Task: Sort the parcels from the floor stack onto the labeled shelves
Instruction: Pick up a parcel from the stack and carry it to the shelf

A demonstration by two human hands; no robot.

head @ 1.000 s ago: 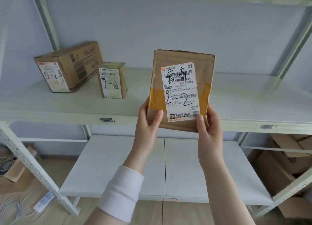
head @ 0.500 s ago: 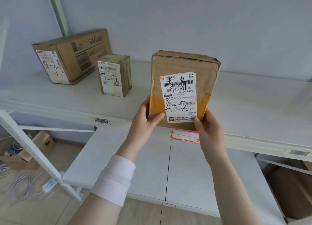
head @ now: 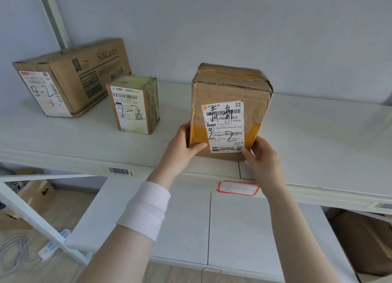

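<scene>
A brown cardboard parcel [head: 229, 96] with a white label marked "2-2" stands upright on the white shelf [head: 318, 138], near its front edge. My left hand [head: 183, 149] grips its lower left corner, thumb across the front face. My right hand [head: 263, 157] grips its lower right corner. A red-bordered tag [head: 237, 188] reading "2-2" is stuck on the shelf's front lip, just below the parcel.
Two more parcels marked "2-2" stand on the same shelf to the left: a small one [head: 135, 104] and a large box [head: 70, 77]. A lower shelf [head: 233, 229] lies below. Cardboard boxes [head: 364, 240] and cables [head: 19, 248] are on the floor.
Both hands carried the parcel forward over the shelf edge and brought it down onto the shelf. The view moved closer to the shelf.
</scene>
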